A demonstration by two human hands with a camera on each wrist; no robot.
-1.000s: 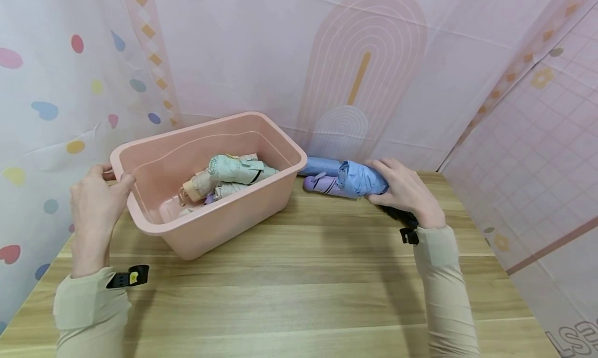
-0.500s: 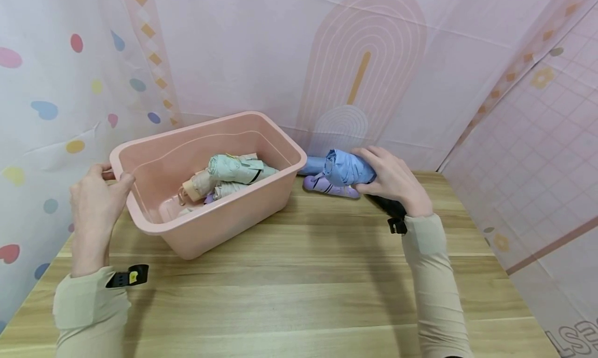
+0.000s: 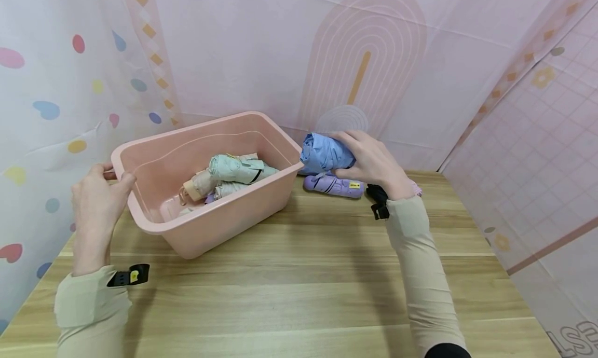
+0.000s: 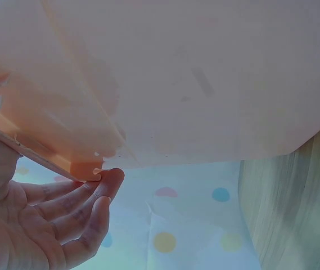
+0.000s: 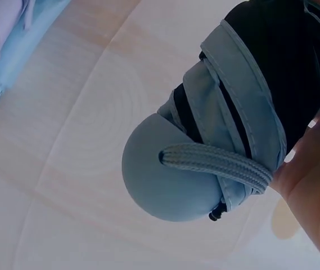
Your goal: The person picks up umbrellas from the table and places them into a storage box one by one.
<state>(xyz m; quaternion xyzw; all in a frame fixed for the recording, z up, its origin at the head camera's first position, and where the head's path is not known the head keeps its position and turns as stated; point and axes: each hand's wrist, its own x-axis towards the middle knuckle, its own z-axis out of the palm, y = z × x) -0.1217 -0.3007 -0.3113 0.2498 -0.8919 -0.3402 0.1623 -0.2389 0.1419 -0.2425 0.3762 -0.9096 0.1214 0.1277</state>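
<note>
My right hand (image 3: 374, 163) holds a folded blue umbrella (image 3: 325, 154) above the table, right at the near right corner of a pink plastic bin (image 3: 233, 223). The right wrist view shows the umbrella's rounded pale blue handle (image 5: 165, 180), a cord loop and dark inner cloth. At the bin's left end my left hand (image 3: 100, 202) grips the rim, thumb on top and fingers underneath. Inside the bin lie a mint folded umbrella (image 3: 235, 168), a beige one (image 3: 202, 184) with a peach handle, and others partly hidden beneath.
A purple folded umbrella (image 3: 334, 186) lies on the wooden table (image 3: 280, 295) right of the bin. Another blue umbrella (image 5: 30, 50) lies beside it, mostly hidden in the head view. Behind my right wrist show a black item (image 3: 376, 193) and something pink (image 3: 416, 188). Patterned cloth (image 3: 233, 52) hangs behind.
My right hand has lifted the blue umbrella off the pile and carried it left to the bin's edge, uncovering the purple umbrella. The left hand has stayed on the rim.
</note>
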